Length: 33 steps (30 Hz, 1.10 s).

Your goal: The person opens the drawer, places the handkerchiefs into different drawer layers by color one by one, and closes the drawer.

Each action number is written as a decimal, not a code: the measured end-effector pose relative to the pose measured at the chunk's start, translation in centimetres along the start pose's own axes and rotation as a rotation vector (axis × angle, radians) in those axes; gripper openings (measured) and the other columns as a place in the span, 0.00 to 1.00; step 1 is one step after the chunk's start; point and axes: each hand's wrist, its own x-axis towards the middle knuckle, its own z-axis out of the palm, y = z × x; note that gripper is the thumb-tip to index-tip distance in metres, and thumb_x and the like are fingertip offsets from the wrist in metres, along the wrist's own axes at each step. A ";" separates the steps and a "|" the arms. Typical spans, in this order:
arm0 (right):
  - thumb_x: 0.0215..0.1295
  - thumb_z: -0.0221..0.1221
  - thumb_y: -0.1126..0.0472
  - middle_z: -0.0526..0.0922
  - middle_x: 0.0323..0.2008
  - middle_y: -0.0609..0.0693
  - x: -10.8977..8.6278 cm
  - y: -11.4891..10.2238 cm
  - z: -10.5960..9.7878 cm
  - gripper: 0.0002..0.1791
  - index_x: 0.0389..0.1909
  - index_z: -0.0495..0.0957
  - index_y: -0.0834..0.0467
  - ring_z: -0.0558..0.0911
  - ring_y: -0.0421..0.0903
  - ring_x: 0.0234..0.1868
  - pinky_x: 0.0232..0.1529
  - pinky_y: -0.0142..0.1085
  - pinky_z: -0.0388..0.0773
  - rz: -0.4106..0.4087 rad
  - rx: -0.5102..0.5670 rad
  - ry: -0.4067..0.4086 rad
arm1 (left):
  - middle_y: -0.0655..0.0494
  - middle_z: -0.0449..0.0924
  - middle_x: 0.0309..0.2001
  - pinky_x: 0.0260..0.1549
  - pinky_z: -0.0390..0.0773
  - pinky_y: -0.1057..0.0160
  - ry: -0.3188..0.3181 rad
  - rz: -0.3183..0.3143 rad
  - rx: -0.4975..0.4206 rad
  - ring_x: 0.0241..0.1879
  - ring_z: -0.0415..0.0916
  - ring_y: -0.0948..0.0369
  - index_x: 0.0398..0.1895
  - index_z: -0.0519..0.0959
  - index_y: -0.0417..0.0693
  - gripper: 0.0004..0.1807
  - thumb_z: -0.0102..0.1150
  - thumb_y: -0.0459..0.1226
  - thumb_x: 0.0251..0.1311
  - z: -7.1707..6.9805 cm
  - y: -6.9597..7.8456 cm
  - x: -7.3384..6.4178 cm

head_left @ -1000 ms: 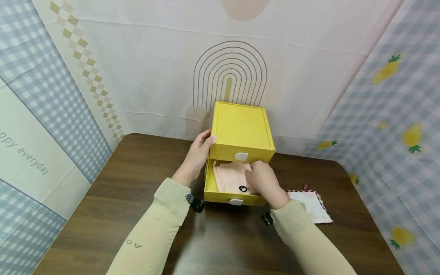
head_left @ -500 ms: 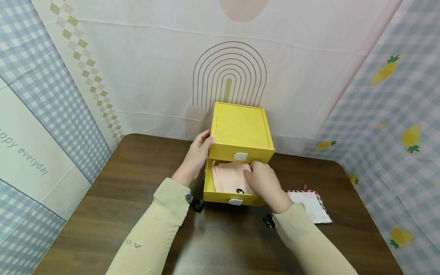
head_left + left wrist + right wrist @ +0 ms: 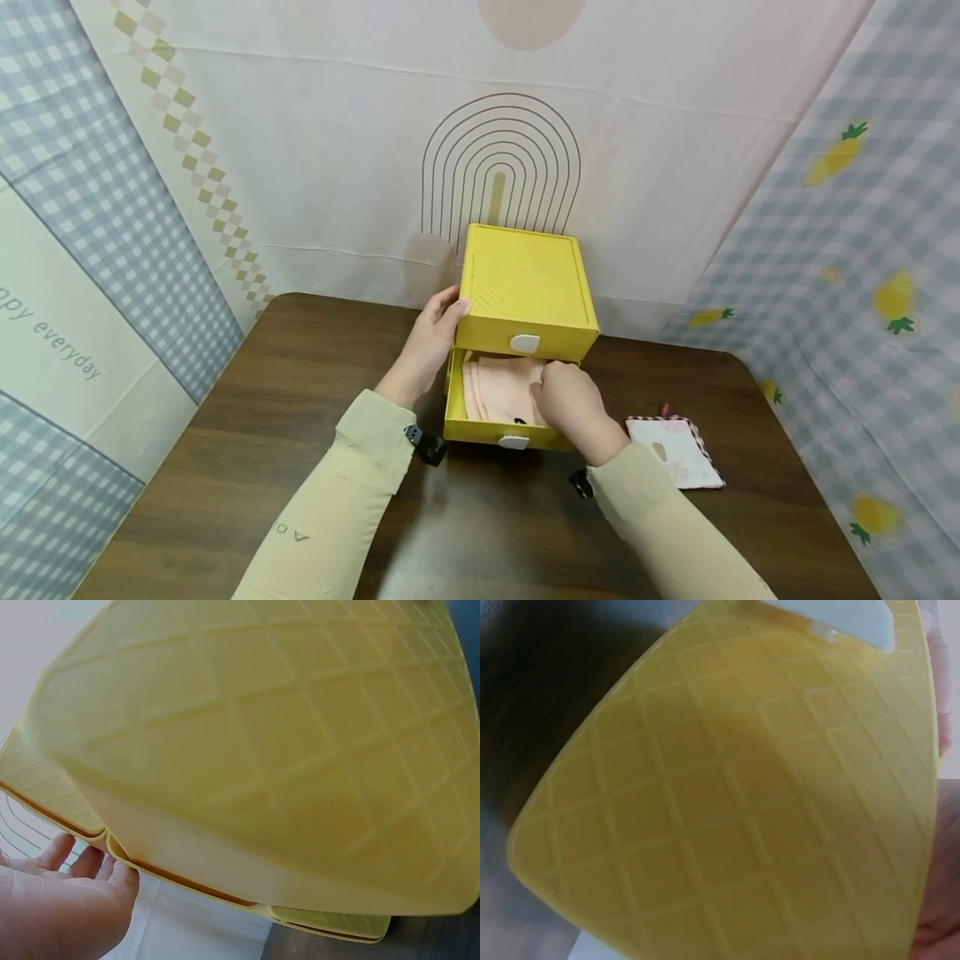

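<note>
A yellow drawer unit (image 3: pixel 528 275) stands against the back of the table, its top drawer pushed in. The lower drawer (image 3: pixel 487 431) is pulled out and has a folded pale pink cloth (image 3: pixel 502 387) in it. My right hand (image 3: pixel 573 404) is in that drawer at the cloth's right side, thumb on the cloth and fingers curled; the fingertips are hidden. My left hand (image 3: pixel 427 346) rests against the unit's left side, thumb near the top front corner, and its relaxed fingers (image 3: pixel 86 862) touch the edge. In the right wrist view, the drawer front (image 3: pixel 735 795) hides most of the hand.
Right of the unit, a white cloth pad (image 3: pixel 678 450) with a checked border and a red loop lies on the dark wooden table (image 3: pixel 300 400). White handles (image 3: pixel 525 342) stick out from both drawer fronts. A printed curtain (image 3: pixel 337 167) hangs behind the table.
My right hand has shifted slightly down and toward the front of the drawer. The black mark on the pink cloth is now mostly out of sight. My left hand keeps its place.
</note>
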 end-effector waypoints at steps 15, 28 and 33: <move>0.66 0.60 0.53 0.83 0.30 0.47 -3.3 0.8 -1.1 0.13 0.42 0.83 0.59 0.80 0.43 0.28 0.32 0.41 0.77 -0.082 0.258 0.204 | 0.53 0.60 0.70 0.62 0.63 0.58 0.019 0.015 0.007 0.65 0.62 0.58 0.73 0.58 0.53 0.30 0.49 0.49 0.71 0.4 0.5 -0.7; 0.65 0.61 0.53 0.79 0.25 0.40 -5.4 1.3 -1.1 0.05 0.32 0.82 0.48 0.75 0.42 0.26 0.30 0.38 0.74 -0.150 0.491 0.189 | 0.57 0.61 0.69 0.63 0.62 0.56 0.044 0.042 0.015 0.64 0.63 0.59 0.72 0.60 0.58 0.33 0.51 0.55 0.67 0.1 -1.5 0.6; 0.65 0.63 0.55 0.80 0.25 0.39 -5.8 1.7 -0.8 0.03 0.34 0.82 0.48 0.75 0.40 0.26 0.28 0.35 0.75 -0.200 0.556 0.252 | 0.57 0.61 0.69 0.63 0.62 0.56 0.040 0.046 0.011 0.64 0.63 0.59 0.72 0.59 0.57 0.33 0.51 0.55 0.67 0.1 -1.5 0.7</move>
